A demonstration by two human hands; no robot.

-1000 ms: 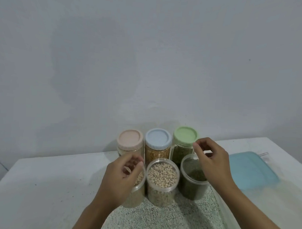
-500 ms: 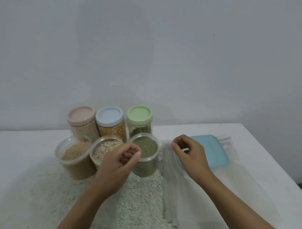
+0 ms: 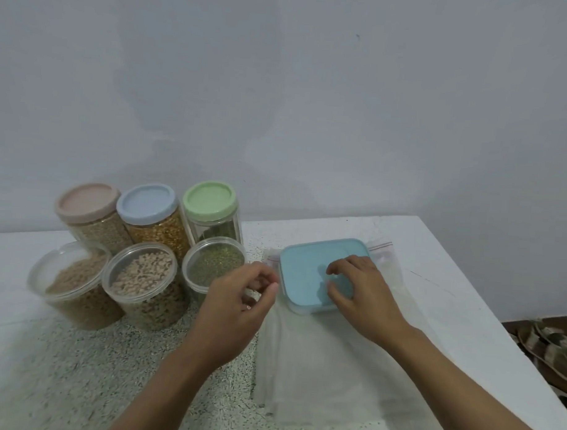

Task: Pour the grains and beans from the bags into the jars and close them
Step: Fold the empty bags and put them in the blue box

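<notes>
Jars were seen in two rows, all to the left of the left hand (image 3: 237, 309). Nearest it, just beyond its knuckles, stood the open jar of green beans (image 3: 214, 270), filled close to the rim. Further left were set the open jar of pale beans (image 3: 142, 274) and the open jar of brown grains (image 3: 71, 278), the grains heaped on a slant. Behind them the pink-lidded jar (image 3: 88, 201), blue-lidded jar (image 3: 146, 200) and green-lidded jar (image 3: 210, 197) were closed, the green one only partly filled. Clear bags (image 3: 319, 361) were spread flat on the table (image 3: 450, 269) under and between both wrists. The left hand was held with fingers curled toward the thumb; whether anything was pinched could not be told. The right hand (image 3: 363, 291) was laid with bent fingertips on the lid of the blue box (image 3: 309, 267), nothing being gripped. The hands were kept apart.
</notes>
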